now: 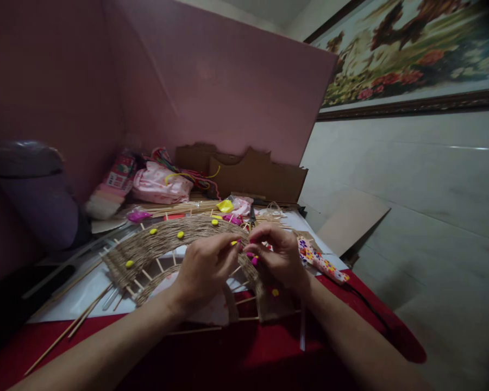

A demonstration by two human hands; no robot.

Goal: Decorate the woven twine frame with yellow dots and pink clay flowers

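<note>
A fan-shaped twine weave (pixel 195 231) on thin wooden sticks lies across the table, with several yellow clay dots (pixel 180 234) on its band. Above its right part, my left hand (pixel 206 269) is closed in a pinch, a small magenta clay piece (pixel 239 244) showing at the fingertips. Close beside it, my right hand (pixel 280 255) also has thumb and forefinger pinched together; what they hold is too small to make out. Just under the right fingers, magenta clay petals (pixel 254 261) sit on the weave around a yellow bit. A yellow-orange clay flower (pixel 275 292) is nearer me.
Behind the weave lie bundled wooden sticks (pixel 179 208), a yellow clay packet (pixel 225 206), a magenta clay packet (pixel 138 215) and scissors (pixel 252 216). Torn cardboard (pixel 256 176) leans at the back. A flower-patterned strip (pixel 321 263) is at right; loose sticks (pixel 67 331) lie at left.
</note>
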